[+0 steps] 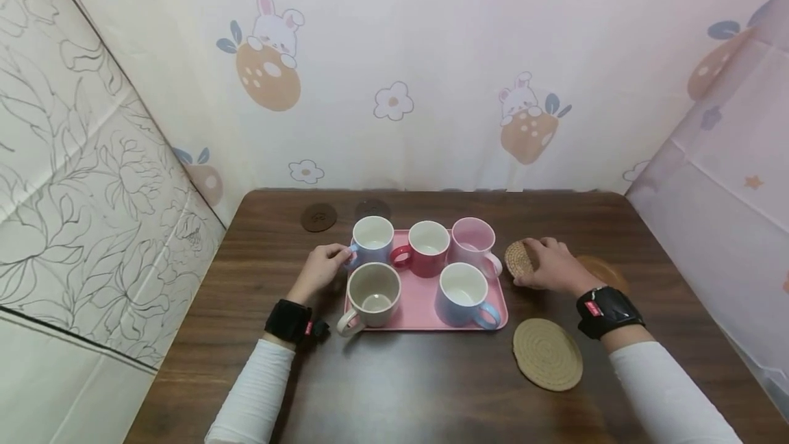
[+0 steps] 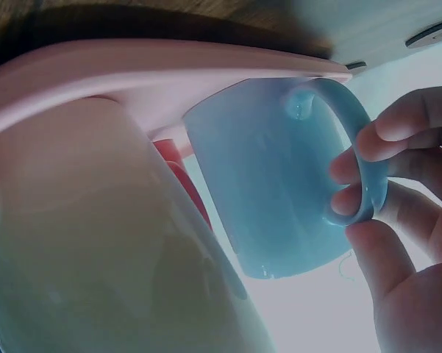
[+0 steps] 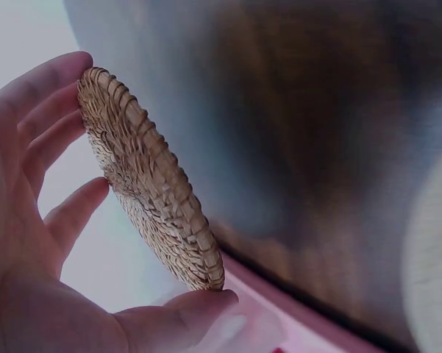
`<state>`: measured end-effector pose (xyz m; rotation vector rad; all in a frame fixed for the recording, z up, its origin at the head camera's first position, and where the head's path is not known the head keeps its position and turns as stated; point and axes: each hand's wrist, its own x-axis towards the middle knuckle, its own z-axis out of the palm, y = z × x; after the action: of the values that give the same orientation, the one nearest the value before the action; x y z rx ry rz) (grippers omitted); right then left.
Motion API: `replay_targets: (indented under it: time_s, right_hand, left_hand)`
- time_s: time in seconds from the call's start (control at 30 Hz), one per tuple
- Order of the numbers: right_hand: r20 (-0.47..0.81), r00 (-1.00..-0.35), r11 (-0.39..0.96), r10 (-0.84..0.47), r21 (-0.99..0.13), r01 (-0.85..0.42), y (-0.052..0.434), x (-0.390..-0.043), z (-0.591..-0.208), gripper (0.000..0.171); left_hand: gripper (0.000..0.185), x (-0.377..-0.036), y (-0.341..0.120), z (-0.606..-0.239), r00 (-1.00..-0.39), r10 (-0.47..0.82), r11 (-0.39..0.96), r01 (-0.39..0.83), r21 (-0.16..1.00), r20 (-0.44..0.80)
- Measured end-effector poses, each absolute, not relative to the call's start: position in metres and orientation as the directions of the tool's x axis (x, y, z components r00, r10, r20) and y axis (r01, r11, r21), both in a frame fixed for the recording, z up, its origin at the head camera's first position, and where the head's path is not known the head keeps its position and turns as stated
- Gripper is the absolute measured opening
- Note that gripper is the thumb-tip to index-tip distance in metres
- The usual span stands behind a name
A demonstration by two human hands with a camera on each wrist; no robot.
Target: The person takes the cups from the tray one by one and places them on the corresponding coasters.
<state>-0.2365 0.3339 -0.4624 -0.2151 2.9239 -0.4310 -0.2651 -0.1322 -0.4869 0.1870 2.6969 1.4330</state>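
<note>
A pink tray (image 1: 419, 307) holds several mugs. My left hand (image 1: 342, 255) pinches the handle (image 2: 362, 158) of the light blue mug (image 1: 372, 238) at the tray's back left; my fingers (image 2: 404, 125) curl round that handle in the left wrist view. A beige mug (image 1: 372, 293) stands just in front of it, very close to the wrist camera as the beige mug (image 2: 95, 243). Right of the tray, my right hand (image 1: 535, 262) holds a small woven coaster (image 1: 519, 259) tilted on edge, the coaster (image 3: 151, 184) gripped between thumb (image 3: 198, 305) and fingers (image 3: 40, 103).
A red mug (image 1: 428, 249), a pink mug (image 1: 473, 242) and a blue mug (image 1: 462, 293) also stand on the tray. A larger round woven coaster (image 1: 547, 353) lies front right, a brown one (image 1: 607, 271) behind my right wrist. Two dark coasters (image 1: 318, 217) lie at the back.
</note>
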Motion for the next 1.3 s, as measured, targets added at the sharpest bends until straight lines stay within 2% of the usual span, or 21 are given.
replay_targets:
  time_s: [0.3,0.47,0.7,0.97,1.13,1.3]
  right_hand:
    - [-0.142,-0.974,0.947,-0.175,-0.294,-0.127,0.336,-0.275,-0.43,0.099]
    - [-0.109,-0.978,0.936,-0.179,-0.325,-0.135,0.327,-0.306,-0.428,0.099]
    - [-0.002,-0.973,0.915,-0.232,-0.34,-0.218,0.317,-0.343,-0.419,0.096]
    - [0.015,-0.941,0.886,-0.338,-0.331,-0.324,0.284,-0.394,-0.413,0.094]
    - [-0.031,-0.891,0.863,-0.452,-0.269,-0.428,0.242,-0.423,-0.424,0.092]
    - [-0.128,-0.856,0.855,-0.501,-0.225,-0.467,0.203,-0.434,-0.427,0.089]
  left_hand:
    - [0.024,-0.269,-0.137,-0.487,-0.984,0.169,0.504,0.038,0.863,-0.055]
    - [0.023,-0.268,-0.14,-0.488,-0.985,0.156,0.496,0.019,0.868,-0.067]
    - [0.025,-0.27,-0.135,-0.492,-0.981,0.183,0.483,0.037,0.875,-0.06]
    - [0.025,-0.275,-0.138,-0.492,-0.982,0.181,0.484,0.045,0.874,-0.05]
    - [0.024,-0.271,-0.14,-0.493,-0.985,0.16,0.488,0.025,0.873,-0.061]
    - [0.025,-0.269,-0.138,-0.494,-0.982,0.181,0.5,0.043,0.865,-0.056]
